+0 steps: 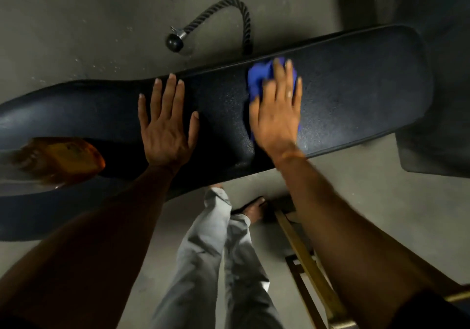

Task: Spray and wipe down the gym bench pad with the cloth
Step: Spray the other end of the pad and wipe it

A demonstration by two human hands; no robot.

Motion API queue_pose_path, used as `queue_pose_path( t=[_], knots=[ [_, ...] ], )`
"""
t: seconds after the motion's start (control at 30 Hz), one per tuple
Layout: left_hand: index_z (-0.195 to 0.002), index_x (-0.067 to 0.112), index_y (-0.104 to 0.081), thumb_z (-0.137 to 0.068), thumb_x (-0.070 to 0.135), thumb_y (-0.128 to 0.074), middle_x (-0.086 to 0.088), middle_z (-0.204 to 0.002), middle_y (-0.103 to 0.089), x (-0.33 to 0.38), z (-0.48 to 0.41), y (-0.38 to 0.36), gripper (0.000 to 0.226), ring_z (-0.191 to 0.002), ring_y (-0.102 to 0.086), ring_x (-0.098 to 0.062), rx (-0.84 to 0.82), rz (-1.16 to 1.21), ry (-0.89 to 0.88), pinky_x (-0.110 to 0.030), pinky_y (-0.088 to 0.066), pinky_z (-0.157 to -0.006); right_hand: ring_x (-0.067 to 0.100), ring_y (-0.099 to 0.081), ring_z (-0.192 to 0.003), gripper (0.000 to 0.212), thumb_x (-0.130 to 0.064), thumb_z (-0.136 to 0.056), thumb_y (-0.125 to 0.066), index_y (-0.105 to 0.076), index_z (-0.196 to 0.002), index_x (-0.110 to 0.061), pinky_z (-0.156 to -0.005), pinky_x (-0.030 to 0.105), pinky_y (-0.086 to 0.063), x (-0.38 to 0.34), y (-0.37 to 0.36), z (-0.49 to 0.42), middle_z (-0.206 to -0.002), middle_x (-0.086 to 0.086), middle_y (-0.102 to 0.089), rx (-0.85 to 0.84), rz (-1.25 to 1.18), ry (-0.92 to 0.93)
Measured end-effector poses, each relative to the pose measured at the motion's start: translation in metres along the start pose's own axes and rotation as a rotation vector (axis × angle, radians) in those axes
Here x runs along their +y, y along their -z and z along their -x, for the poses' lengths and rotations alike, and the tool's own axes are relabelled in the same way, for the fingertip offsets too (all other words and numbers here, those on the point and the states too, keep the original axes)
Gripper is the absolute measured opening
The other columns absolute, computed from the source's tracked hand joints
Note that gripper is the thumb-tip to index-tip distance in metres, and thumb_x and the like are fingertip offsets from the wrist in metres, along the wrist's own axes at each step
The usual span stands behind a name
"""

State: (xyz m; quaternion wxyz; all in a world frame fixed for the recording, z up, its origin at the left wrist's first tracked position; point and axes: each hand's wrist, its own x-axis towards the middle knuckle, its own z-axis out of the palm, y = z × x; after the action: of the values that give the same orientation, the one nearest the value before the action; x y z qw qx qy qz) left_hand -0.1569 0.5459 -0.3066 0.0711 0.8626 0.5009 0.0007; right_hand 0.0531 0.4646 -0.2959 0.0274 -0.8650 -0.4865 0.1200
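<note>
A long black bench pad (356,94) runs across the view from lower left to upper right. My right hand (277,115) presses flat on a blue cloth (259,79) near the pad's middle; the cloth shows past my fingers and along the thumb side. My left hand (165,125) lies flat on the pad to the left, fingers spread, holding nothing. A blurred amber bottle with a clear top (58,163) lies on the pad at the far left.
A black rope handle with a ball end (175,41) lies on the concrete floor behind the pad. My grey trouser legs (216,252) and a foot (254,209) stand below the pad. A yellow metal frame (305,257) runs at the lower right. A dark mat (437,150) lies to the right.
</note>
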Motion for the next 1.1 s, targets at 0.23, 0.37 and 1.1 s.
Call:
queue_pose_path(
  t=[0.23, 0.37, 1.1],
  knots=[
    [-0.162, 0.019, -0.021, -0.105, 0.048, -0.032, 0.0, -0.171, -0.015, 0.004, -0.001, 0.006, 0.064, -0.159, -0.01, -0.022, -0.027, 0.013, 0.007, -0.053, -0.01, -0.127, 0.029, -0.003, -0.161, 0.067, -0.038, -0.105, -0.027, -0.009, -0.166, -0.019, -0.13, 0.053, -0.01, 0.004, 0.005, -0.008, -0.174, 0.005, -0.006, -0.02, 0.019, -0.041],
    [-0.162, 0.018, -0.02, -0.104, 0.046, -0.034, -0.001, -0.171, -0.015, 0.003, -0.002, 0.006, 0.065, -0.159, -0.009, -0.023, -0.053, 0.006, 0.01, -0.054, -0.009, -0.127, 0.031, 0.0, -0.161, 0.068, -0.041, -0.104, -0.026, -0.003, -0.166, -0.022, -0.129, 0.056, -0.01, 0.016, -0.005, 0.073, -0.174, 0.007, -0.001, -0.149, 0.047, -0.004],
    [-0.161, 0.015, -0.022, -0.105, 0.047, -0.031, -0.003, -0.17, -0.016, 0.003, -0.002, 0.003, 0.065, -0.159, -0.008, -0.023, -0.077, 0.042, -0.006, -0.055, -0.009, -0.127, 0.031, -0.013, -0.16, 0.064, -0.043, -0.101, -0.035, -0.033, -0.16, -0.018, -0.127, 0.06, -0.014, 0.042, 0.015, -0.051, -0.171, 0.009, -0.023, 0.017, -0.047, -0.138]
  ],
)
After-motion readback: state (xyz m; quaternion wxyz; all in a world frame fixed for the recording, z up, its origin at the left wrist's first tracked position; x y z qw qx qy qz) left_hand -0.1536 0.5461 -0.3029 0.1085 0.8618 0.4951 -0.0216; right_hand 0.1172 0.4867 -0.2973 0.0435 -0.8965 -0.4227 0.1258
